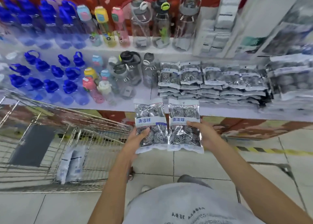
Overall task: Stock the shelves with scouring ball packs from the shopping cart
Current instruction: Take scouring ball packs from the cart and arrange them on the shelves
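My left hand (135, 139) grips one scouring ball pack (150, 120) by its lower left edge, thumb on the front. My right hand (205, 133) grips a second scouring ball pack (183, 115) by its right edge. Both packs are upright, side by side, in front of the lower shelf (128, 105). Stacks of the same packs (211, 83) lie on that shelf just beyond. The shopping cart (50, 139) stands at the left with a couple of packs (71, 164) lying in its basket.
Blue-lidded bottles (50, 74) and clear sports bottles (128, 71) fill the shelves to the left. White packaged goods (218, 30) stand on the upper shelf at right. A dark flap (32, 145) hangs in the cart. Tiled floor with a yellow-black stripe (271, 150) lies below.
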### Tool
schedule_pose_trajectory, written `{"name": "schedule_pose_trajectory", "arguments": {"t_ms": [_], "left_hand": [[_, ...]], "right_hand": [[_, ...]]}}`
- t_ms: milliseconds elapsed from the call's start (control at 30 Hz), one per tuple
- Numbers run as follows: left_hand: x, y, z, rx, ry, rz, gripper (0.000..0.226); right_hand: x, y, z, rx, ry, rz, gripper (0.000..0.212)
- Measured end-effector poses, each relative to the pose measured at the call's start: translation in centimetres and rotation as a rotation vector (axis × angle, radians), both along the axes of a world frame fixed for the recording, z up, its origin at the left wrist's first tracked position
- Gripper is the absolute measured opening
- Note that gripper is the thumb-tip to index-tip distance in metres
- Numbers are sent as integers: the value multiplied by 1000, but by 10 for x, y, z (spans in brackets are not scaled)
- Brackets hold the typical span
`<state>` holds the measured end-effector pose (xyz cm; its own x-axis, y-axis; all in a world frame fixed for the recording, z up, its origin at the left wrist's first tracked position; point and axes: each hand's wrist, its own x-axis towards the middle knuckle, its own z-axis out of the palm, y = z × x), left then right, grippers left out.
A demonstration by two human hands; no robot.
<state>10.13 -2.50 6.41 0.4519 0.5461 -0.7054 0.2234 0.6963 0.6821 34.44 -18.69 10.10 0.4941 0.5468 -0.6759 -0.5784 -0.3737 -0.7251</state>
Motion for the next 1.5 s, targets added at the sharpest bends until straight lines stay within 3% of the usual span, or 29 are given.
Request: {"name": "schedule_pose_trajectory", "arguments": {"t_ms": [133,233,333,433,567,667,867,933,1033,1133,1333,1500], "left_hand": [[74,-29,10,-30,-17,-34,90],[134,-58,15,-23,-21,-61,96],[188,-86,15,-47,-43,-68,105],[232,-110,16,-96,-64,-54,100],[279,-127,15,-55,-15,-98,98],[312,-127,13,-57,-22,-112,84],[388,-110,15,71,-16,-220,60],[413,-100,16,83,-12,-237,67],[452,-84,13,107,1,-247,100],[489,-70,10,128,28,-293,117],[549,-46,6,34,23,-268,113],[592,-38,4,61,48,-233,97]], "right_hand": [[60,-48,4,6,-19,-119,83],[113,-85,7,-16,-34,-193,58],[163,-119,5,-33,-51,-238,48],[206,-146,6,-57,-48,-253,35],[257,-172,3,-74,-70,-268,40],[288,-182,-1,-82,-48,-309,35],[353,-174,-9,-165,-42,-321,45],[379,-168,-9,-194,-75,-330,44],[421,-154,-6,-230,-111,-318,56],[463,-134,1,-255,-95,-295,51],[525,-93,3,-300,-95,-212,54],[561,-61,-10,-343,-60,-120,36]]}}
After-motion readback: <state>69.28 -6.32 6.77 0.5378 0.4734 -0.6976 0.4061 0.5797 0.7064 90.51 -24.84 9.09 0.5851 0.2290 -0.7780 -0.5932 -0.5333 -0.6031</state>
